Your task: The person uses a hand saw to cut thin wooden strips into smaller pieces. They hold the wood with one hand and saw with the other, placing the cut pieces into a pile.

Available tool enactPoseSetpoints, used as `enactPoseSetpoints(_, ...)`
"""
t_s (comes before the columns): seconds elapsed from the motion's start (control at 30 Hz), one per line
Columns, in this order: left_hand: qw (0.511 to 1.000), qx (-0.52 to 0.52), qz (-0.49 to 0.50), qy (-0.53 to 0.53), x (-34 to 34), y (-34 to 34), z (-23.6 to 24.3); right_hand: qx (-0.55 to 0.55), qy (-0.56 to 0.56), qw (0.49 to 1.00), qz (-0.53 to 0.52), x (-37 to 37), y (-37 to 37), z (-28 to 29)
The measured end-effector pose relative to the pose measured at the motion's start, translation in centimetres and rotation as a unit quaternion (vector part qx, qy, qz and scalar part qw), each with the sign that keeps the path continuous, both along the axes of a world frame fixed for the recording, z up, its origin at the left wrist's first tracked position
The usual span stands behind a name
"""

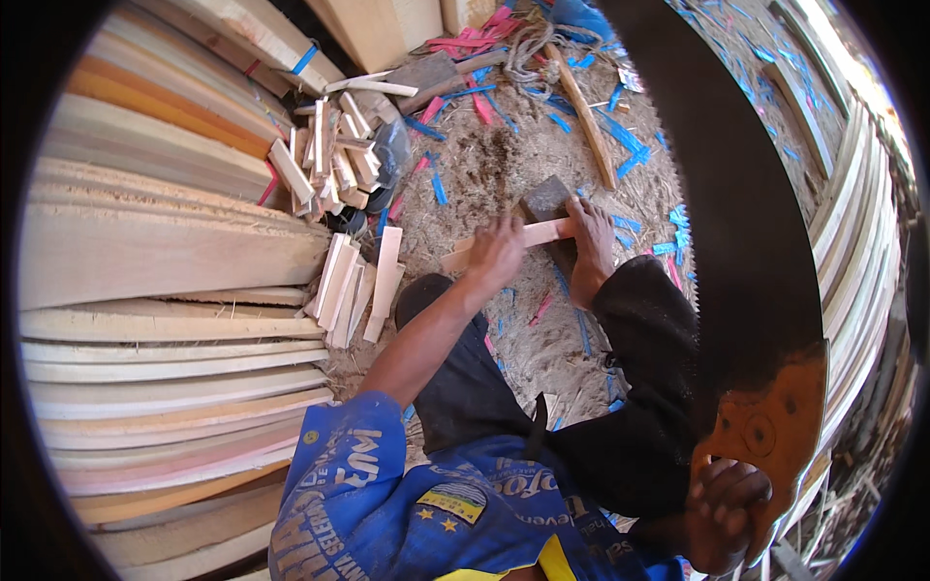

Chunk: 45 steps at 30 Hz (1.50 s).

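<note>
My left hand [496, 254] is closed around a short pale wooden strip [545, 232], which lies across a dark wooden block [548, 197] on the ground. My bare right foot [589, 250] presses on the strip's other end. At the lower right my right hand [725, 508] grips the orange-brown wooden handle of a large handsaw [760, 426]. Its wide dark blade rises past the top edge of the view, toothed edge facing left, apart from the strip.
Stacked boards [165, 232] fill the left side, and more long planks [843, 261] lie at the right. Short cut pieces are heaped [329, 160] and propped [354, 290] beside the left stack. A long stick [581, 116], rope [528, 58] and blue and pink strap scraps litter the sawdust-covered ground.
</note>
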<state>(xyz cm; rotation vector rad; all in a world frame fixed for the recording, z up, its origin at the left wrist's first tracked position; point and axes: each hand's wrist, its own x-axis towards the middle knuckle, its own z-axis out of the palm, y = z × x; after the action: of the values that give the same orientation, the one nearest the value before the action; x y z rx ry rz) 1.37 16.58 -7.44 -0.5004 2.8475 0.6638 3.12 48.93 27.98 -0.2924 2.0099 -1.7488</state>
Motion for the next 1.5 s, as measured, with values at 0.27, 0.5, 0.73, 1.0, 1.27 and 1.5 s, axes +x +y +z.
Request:
enactPoseSetpoints(0.27, 0.995, -0.059, -0.062, -0.051, -3.3, 1.8, -4.2, 0.056, 0.000, 0.998, 0.006, -1.2, -1.4, 0.3)
enactPoseSetpoints(0.5, 0.998, 0.009, -0.049, 0.040, -2.1, 1.2, -6.5, 0.037, 0.016, 0.999, -0.003, -1.8, -2.5, 0.3)
enactPoseSetpoints(0.73, 0.997, 0.044, -0.060, 0.013, -2.8, 0.0, -6.6, 0.019, 0.029, 0.999, -0.019, -1.6, -3.3, 0.0)
enactPoseSetpoints(1.0, 0.992, -0.025, -0.071, 0.101, -2.1, 0.8, -10.5, -0.011, 0.038, 0.999, -0.037, -1.1, -4.4, -0.5)
enactPoseSetpoints(1.27, 0.996, 0.053, -0.051, 0.047, -2.4, 0.1, -6.8, -0.040, 0.050, 0.996, -0.061, -0.7, -4.9, -0.8)
enactPoseSetpoints(1.5, 0.992, 0.069, -0.030, 0.100, -2.1, 0.6, -9.4, -0.063, 0.060, 0.992, -0.091, 0.4, -5.2, -1.0)
